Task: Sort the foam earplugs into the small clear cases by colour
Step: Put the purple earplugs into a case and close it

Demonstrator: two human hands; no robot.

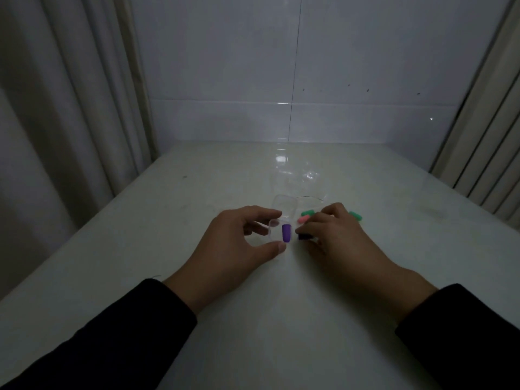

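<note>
A small clear case (277,228) lies open on the white table (168,220), its lid (284,206) tipped back. One purple earplug (286,232) lies inside it. My left hand (239,240) holds the case between thumb and forefinger. Just to the right, my right hand (329,235) pinches a dark purple earplug (304,237) at the tabletop. A pink earplug (304,219) and a green one (307,212) lie just beyond my right fingers. Another green earplug (356,215) shows past the knuckles.
More clear cases (306,178) stand farther back on the table, hard to make out in the dim light. A tiled wall (281,80) closes the far edge. Curtains (56,108) hang on the left, and vertical mouldings (484,153) stand on the right.
</note>
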